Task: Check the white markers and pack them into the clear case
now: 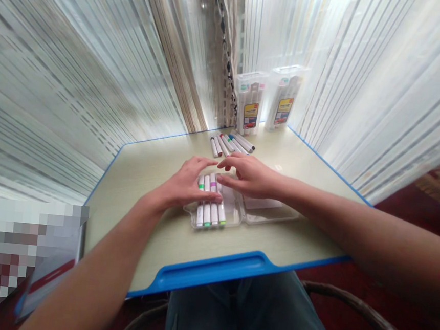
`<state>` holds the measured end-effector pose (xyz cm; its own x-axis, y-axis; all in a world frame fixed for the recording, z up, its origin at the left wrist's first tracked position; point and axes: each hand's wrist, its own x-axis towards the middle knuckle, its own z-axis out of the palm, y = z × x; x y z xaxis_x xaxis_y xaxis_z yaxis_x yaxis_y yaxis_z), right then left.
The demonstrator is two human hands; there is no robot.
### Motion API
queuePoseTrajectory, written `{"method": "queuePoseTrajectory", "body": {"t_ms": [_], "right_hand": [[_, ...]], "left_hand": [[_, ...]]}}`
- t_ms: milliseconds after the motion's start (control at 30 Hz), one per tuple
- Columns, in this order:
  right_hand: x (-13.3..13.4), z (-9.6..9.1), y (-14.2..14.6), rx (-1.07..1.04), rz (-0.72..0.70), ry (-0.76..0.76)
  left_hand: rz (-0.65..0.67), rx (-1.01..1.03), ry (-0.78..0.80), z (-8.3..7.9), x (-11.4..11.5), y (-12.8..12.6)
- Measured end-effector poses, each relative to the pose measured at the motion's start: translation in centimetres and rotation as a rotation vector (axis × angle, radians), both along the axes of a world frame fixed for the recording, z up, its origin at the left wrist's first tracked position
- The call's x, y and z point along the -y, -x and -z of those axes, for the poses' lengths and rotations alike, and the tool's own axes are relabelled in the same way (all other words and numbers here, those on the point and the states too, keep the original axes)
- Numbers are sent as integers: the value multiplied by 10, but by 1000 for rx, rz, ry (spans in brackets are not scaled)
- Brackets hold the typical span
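An open clear plastic marker case lies on the table in front of me, with several white markers side by side in its left half. My left hand spans these markers, its thumb stretched across their middle and its fingers pointing past their far ends. From the right, my right hand reaches over the case. Its thumb is near the far end of the rightmost marker, and a gap shows between thumb and index finger. I cannot tell whether that thumb touches the marker. Behind the hands lie several loose markers.
Two upright clear marker cases with yellow labels stand at the table's back edge. Striped curtains hang close behind and beside the table. A raised blue lip runs along the front edge, above my legs. A curved chair arm is at right.
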<state>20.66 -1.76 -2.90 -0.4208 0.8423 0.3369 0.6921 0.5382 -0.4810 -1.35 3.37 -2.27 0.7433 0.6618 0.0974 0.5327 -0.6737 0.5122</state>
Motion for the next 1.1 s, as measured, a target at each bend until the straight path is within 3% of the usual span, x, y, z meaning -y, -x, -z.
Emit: {"method": "queuePoseTrajectory", "body": {"t_ms": [200, 400, 833, 1100], "right_hand": [[-1, 1, 0, 12, -7, -2], [-2, 1, 0, 27, -20, -4], [0, -5, 1, 107, -40, 6], [0, -3, 0, 111, -20, 23]], "left_hand": [[-16, 16, 0, 0, 1, 0], [-85, 174, -2, -1, 0, 1], [-106, 129, -75, -1, 1, -2], [-126, 240, -58, 1, 1, -1]]}}
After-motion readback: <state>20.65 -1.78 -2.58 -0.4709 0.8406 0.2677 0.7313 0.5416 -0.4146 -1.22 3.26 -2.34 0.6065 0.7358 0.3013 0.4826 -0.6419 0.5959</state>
